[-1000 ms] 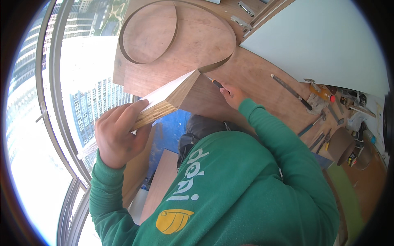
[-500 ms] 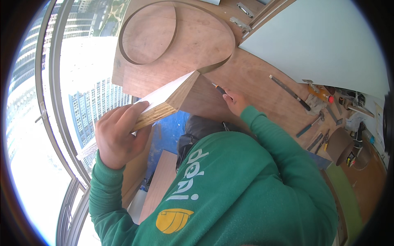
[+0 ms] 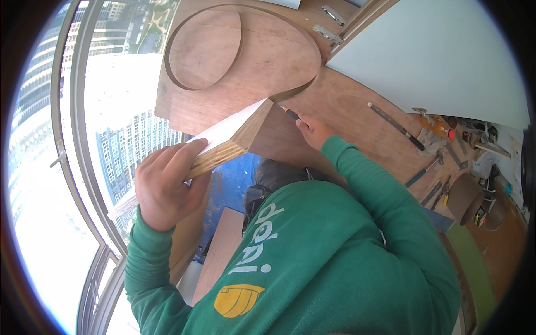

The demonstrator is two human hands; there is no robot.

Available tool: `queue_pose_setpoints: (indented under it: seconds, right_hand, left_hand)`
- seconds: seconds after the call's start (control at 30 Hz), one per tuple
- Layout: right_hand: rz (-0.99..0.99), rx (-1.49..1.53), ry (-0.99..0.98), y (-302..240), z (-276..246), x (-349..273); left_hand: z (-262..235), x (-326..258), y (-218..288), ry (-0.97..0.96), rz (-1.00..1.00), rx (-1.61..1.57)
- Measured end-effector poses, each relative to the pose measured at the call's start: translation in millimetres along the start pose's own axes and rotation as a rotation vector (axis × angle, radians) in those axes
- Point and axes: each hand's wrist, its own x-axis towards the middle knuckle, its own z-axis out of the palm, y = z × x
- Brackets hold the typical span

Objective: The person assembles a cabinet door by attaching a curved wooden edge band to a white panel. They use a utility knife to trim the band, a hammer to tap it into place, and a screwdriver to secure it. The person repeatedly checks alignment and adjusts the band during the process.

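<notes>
My left hand (image 3: 167,187) grips a plywood board (image 3: 239,133) by its near end, thumb below and fingers over the white face. The board is held tilted, its layered edge turned toward me. A slim black-and-orange cutter knife (image 3: 291,114) sits in my closed right hand (image 3: 315,132). Its thin tip points at the board's far corner and looks very near it; I cannot tell whether they touch. A long brown edge-banding strip (image 3: 298,89) reaches that corner and loops across the wooden worktop (image 3: 357,128) beyond.
A large white panel (image 3: 435,56) covers the far right. On the right lie a long dark-handled tool (image 3: 395,126), a hammer (image 3: 424,171), pliers (image 3: 445,191) and a brown banding roll (image 3: 464,198). Metal hinges (image 3: 328,33) lie at the back; a window frame (image 3: 74,111) stands at left.
My right hand has moved left and slightly away from me, bringing the knife tip to the board's far corner. The board in my left hand has shifted slightly right.
</notes>
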Motion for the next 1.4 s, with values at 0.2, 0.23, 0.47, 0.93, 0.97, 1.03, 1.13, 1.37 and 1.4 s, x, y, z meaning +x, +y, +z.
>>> queue_pose_setpoints:
  seconds: [0.2, 0.23, 0.47, 0.93, 0.97, 1.03, 1.13, 1.37, 1.4]
  right_hand:
    - [-0.029, 0.039, 0.022, 13.4, 8.2, 5.5]
    - [-0.019, 0.040, 0.013, 10.1, 6.5, 4.5]
    - [-0.015, 0.039, 0.047, 4.2, 8.6, -0.3]
    - [0.106, -0.038, -0.017, -9.0, -9.7, -27.2]
    - [0.016, -0.025, 0.045, 11.1, -1.0, -27.7]
    - [-0.173, 0.000, 0.169, 64.6, 21.2, -19.8]
    - [0.003, 0.009, 0.045, 33.8, 3.9, -29.1]
    - [-0.018, 0.091, 0.108, 10.9, 5.2, -39.0]
    - [-0.006, 0.082, 0.091, -3.8, 1.2, -31.9]
  left_hand:
    - [1.5, 0.7, -1.6, 0.006, 0.008, 0.001]
    - [1.8, 0.8, -1.8, 0.008, 0.011, 0.000]
    - [3.8, 0.9, -5.2, 0.015, 0.010, 0.008]
    - [-0.4, 2.1, -7.4, 0.013, -0.012, 0.007]
    - [-2.7, 3.5, -5.2, 0.004, -0.010, 0.004]
    - [-6.3, 7.8, -0.8, -0.008, -0.010, 0.005]
    - [-4.5, 4.8, -3.5, 0.006, -0.005, -0.007]
    - [0.2, 1.2, -4.9, 0.020, 0.006, -0.004]
    - [0.2, 0.9, -4.9, 0.015, 0.005, -0.004]
